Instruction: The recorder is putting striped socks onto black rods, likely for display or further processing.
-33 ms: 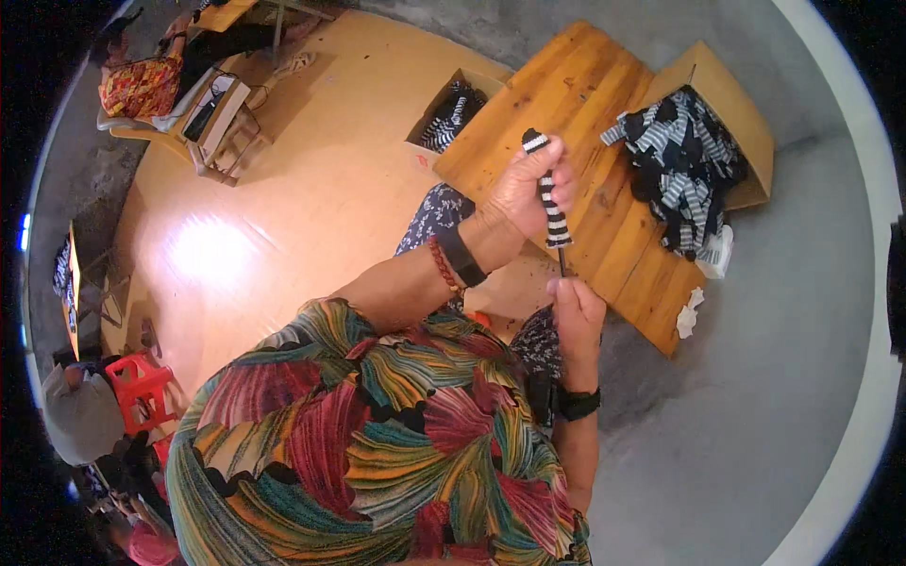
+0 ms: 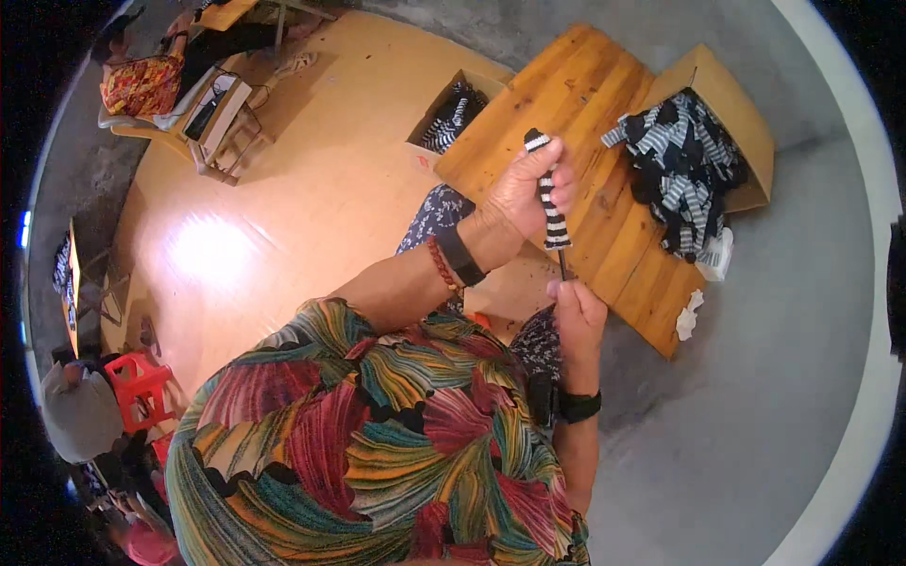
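Observation:
A narrow black-and-white striped knitted tube (image 2: 554, 224), dark at its top end, stands nearly upright in front of me. My left hand (image 2: 530, 189) is closed around its upper part, thumb pressed against it. From its lower end comes a thin dark rod (image 2: 563, 264), whose upper length is hidden inside the knit. Just below, my right hand (image 2: 578, 307) pinches the rod between thumb and fingers. Both hands are above the near side of a wooden table (image 2: 528, 104).
A cardboard box (image 2: 755, 184) on its side spills striped and black knitted pieces (image 2: 684, 179) onto the table's right. Crumpled white paper (image 2: 690, 316) lies at the edge. Another box (image 2: 429, 156) with striped pieces sits beyond. Red stools (image 2: 142, 387) and other people are at left.

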### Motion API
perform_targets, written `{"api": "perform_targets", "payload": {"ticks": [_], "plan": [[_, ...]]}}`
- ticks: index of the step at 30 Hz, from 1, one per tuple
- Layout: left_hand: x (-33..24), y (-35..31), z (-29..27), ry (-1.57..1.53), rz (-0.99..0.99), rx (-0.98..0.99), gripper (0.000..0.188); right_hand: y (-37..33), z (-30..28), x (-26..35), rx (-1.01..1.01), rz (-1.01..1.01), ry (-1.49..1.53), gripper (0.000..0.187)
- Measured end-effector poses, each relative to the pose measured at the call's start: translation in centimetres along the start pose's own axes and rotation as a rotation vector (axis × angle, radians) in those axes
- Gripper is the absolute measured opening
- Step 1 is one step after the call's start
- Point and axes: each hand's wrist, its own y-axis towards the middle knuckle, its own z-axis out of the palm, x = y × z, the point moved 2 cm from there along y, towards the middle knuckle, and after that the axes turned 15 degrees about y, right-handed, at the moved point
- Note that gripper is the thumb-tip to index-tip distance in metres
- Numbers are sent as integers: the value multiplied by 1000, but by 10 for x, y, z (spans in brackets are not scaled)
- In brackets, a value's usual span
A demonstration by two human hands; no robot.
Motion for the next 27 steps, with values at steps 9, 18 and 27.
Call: {"api": "perform_targets", "payload": {"ticks": [9,18,27], "plan": [[2,-5,6,118,-46,33,16,6,3,6,43,-18,-32,27],[26,-23,15,232,60,-226,19,16,22,2,-15,196,219,27],[-5,-18,16,141,11,82,26,25,25,-2,41,144,383,25]]}}
